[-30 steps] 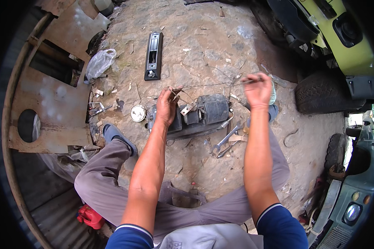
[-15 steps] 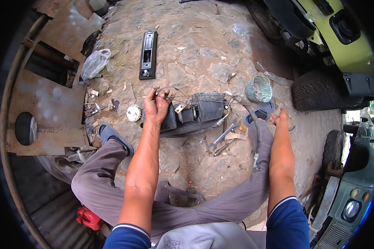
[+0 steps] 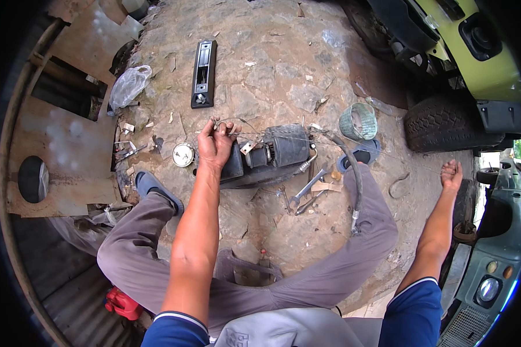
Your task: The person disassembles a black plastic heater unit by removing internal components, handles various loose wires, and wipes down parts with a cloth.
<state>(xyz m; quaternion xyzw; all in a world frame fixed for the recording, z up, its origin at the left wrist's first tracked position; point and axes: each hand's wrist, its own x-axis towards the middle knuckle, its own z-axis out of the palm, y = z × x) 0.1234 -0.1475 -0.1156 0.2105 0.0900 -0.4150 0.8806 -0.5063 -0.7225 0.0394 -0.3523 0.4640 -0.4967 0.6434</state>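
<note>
My left hand (image 3: 215, 146) is closed on a thin wire (image 3: 246, 122) above the left end of a black motor-like unit (image 3: 289, 147) on the ground. A faint thin thread (image 3: 382, 154) runs from there across the unit toward my right hand (image 3: 451, 174). That hand is held far out to the right, fingers curled together on the thread's end. A small metal plate with holes (image 3: 247, 147) sits on the unit beside my left hand. A thick dark hose (image 3: 353, 173) bends from the unit's right end to my right knee.
A black panel (image 3: 204, 75) lies beyond the unit. Nearby are a round tin (image 3: 183, 155), a wrench (image 3: 308, 188) and a green basket (image 3: 358, 122). Rusty sheet metal (image 3: 69, 144) stands left; a tyre (image 3: 446, 124) and a vehicle front (image 3: 486, 277) are on the right.
My right hand has swung outward to the right, away from my knee, and the thread now stretches out toward it. My left hand has stayed almost in place, still gripping the wire.
</note>
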